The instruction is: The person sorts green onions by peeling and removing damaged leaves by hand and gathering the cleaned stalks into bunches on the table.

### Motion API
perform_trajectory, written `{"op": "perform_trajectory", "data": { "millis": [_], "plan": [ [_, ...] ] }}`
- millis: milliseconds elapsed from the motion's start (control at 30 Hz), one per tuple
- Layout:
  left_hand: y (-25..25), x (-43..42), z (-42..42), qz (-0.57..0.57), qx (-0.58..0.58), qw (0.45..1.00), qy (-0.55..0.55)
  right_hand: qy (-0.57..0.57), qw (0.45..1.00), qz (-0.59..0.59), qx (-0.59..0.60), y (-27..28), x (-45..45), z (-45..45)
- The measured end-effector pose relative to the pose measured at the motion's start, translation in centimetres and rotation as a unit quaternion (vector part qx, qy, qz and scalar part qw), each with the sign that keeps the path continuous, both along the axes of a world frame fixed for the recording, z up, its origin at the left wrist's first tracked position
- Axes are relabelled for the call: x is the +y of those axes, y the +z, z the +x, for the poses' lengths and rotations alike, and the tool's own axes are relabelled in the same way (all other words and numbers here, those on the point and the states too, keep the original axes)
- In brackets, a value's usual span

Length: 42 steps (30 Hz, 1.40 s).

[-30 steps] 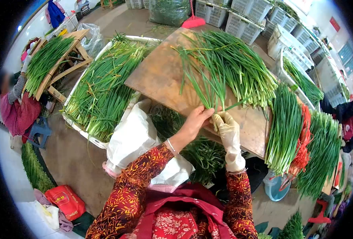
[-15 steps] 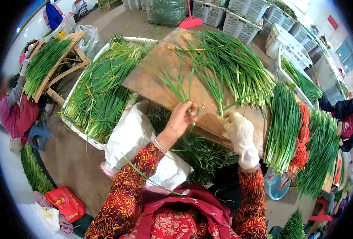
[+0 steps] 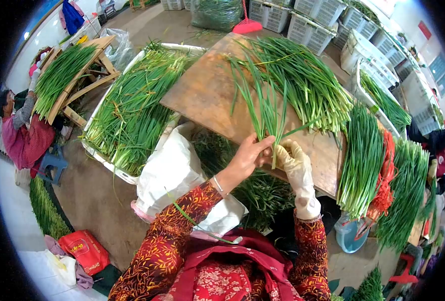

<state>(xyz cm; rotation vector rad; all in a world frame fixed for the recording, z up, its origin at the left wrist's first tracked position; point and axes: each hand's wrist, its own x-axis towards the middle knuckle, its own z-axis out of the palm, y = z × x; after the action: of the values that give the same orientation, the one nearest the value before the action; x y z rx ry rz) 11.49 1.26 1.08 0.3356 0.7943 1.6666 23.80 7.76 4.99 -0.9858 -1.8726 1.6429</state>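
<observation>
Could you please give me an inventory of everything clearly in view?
Held stalks: a few, green, above the board
Board: one, brown, centre
Stalk pile: one, green, on the board
Bunches: two, green, right of board
Ties: one tangle, orange-red, between those bunches
Box: one, white, left of board
Sack: one, white, below the box
Bucket: one, pale blue, lower right
Bag: one, red, lower left
Stool: one, blue, left
Crates: several, whitish, back and right
Broom: one, pinkish-red, back floor
Co-worker: one, pink clothing, far left
Left hand: one, bare, holding the stalks
Right hand: one, whitish glove, by the stalks
</observation>
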Motion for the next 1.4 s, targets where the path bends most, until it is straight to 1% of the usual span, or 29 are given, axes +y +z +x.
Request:
{"op": "perform_trajectory", "data": {
  "millis": [100,200,233,267,300,333,400,433,467,533,600,667,700,733,767,800,833,933,967,1000,1033,1067,1133,1200,1233,1267,1333,1367,1400],
  "plan": [
    [0.0,-0.2,0.3,-0.005,0.0,1.0,0.024,-0.014,0.998,-0.031,0.058,-1.7,0.7,-0.5],
    [-0.3,-0.3,-0.3,0.001,0.005,0.999,0.035,-0.042,0.994,-0.046,0.09,-1.3,0.2,-1.2],
    [-0.2,-0.2,-0.2,0.005,0.008,0.999,0.038,-0.047,0.993,0.065,0.087,-1.1,-0.1,-1.3],
    [0.1,-0.2,0.0,-0.05,0.002,0.997,0.052,-0.053,0.98,0.174,0.082,-0.9,-0.1,-1.4],
    [0.3,-0.2,0.3,-0.106,-0.005,0.992,0.066,-0.054,0.925,0.371,0.063,-0.9,0.2,-1.5],
    [0.3,-0.3,0.4,-0.104,-0.005,0.992,0.065,-0.054,0.924,0.373,0.063,-0.7,0.2,-1.4],
    [0.4,-0.5,0.2,-0.076,-0.022,0.996,0.045,-0.006,0.895,0.446,-0.004,0.2,0.1,-1.4],
    [0.5,-0.6,0.0,-0.078,-0.018,0.996,0.038,0.007,0.858,0.513,0.019,0.7,0.0,-1.4],
    [0.3,-0.6,0.0,-0.077,-0.018,0.996,0.04,0.009,0.858,0.514,0.019,0.6,0.0,-1.3],
    [0.1,-0.6,0.0,-0.025,-0.028,0.999,0.004,0.056,0.841,0.539,0.005,0.4,-0.3,-1.1],
    [1.0,-0.7,0.2,-0.048,-0.011,0.999,0.023,0.066,0.834,0.547,-0.026,0.0,-0.7,-0.7],
    [1.0,-0.6,0.2,-0.069,0.008,0.997,0.04,0.023,0.916,0.397,0.053,-0.4,-1.4,-0.4],
    [0.4,-0.5,0.1,-0.053,0.014,0.998,0.044,0.015,0.924,0.37,0.094,-0.8,-1.5,-0.3],
    [-0.2,-0.5,0.1,-0.037,0.019,0.998,0.048,0.015,0.925,0.369,0.093,-1.0,-1.9,-0.3],
    [-0.7,-0.5,0.1,-0.039,0.018,0.998,0.047,-0.016,0.974,0.146,0.173,-1.1,-2.4,-0.4],
    [-0.6,-0.7,0.1,-0.034,0.027,0.998,0.042,-0.048,0.965,-0.085,0.242,-1.3,-2.7,-0.4],
    [-0.4,-0.8,0.1,-0.03,0.037,0.998,0.036,-0.047,0.967,-0.042,0.246,-1.8,-2.4,-0.3],
    [1.5,-1.0,0.3,-0.061,0.051,0.995,0.068,-0.044,0.975,-0.072,0.206,-2.0,-1.3,-0.1],
    [1.5,-1.0,0.1,-0.061,0.051,0.995,0.068,-0.074,0.973,-0.09,0.199,-1.8,-1.3,-0.6],
    [1.4,-1.0,-0.2,-0.029,0.061,0.996,0.056,-0.075,0.973,-0.091,0.199,-0.9,-1.0,-0.8],
    [1.2,-1.1,-0.4,0.003,0.072,0.996,0.045,-0.049,0.973,-0.142,0.177,0.2,-0.9,-0.9],
    [1.1,-1.1,-0.5,0.002,0.071,0.997,0.043,-0.023,0.969,-0.193,0.155,0.9,-0.6,-1.1],
    [0.9,-1.2,-0.7,0.013,0.085,0.996,0.012,-0.022,0.967,-0.208,0.148,0.8,0.0,-1.3],
    [0.7,-1.2,-0.9,-0.007,0.072,0.997,0.008,0.008,0.964,-0.201,0.175,-0.7,1.3,-1.3],
    [0.7,-1.2,-1.2,-0.028,0.059,0.998,0.004,0.032,0.957,-0.188,0.22,-1.1,1.4,-1.4],
    [0.3,-1.1,-1.6,-0.029,0.058,0.998,0.005,0.033,0.957,-0.189,0.218,-1.2,1.3,-1.2],
    [-0.3,-0.9,-2.7,0.013,-0.009,1.0,-0.002,0.014,0.93,-0.222,0.291,0.2,0.4,-0.9],
    [-0.5,-1.0,-3.2,0.013,0.002,1.0,-0.009,0.044,0.933,-0.206,0.293,0.2,0.4,-0.7],
    [-0.4,-1.0,-3.2,0.012,0.001,1.0,-0.009,0.044,0.933,-0.206,0.292,0.1,0.1,-0.4]
  ]
}}
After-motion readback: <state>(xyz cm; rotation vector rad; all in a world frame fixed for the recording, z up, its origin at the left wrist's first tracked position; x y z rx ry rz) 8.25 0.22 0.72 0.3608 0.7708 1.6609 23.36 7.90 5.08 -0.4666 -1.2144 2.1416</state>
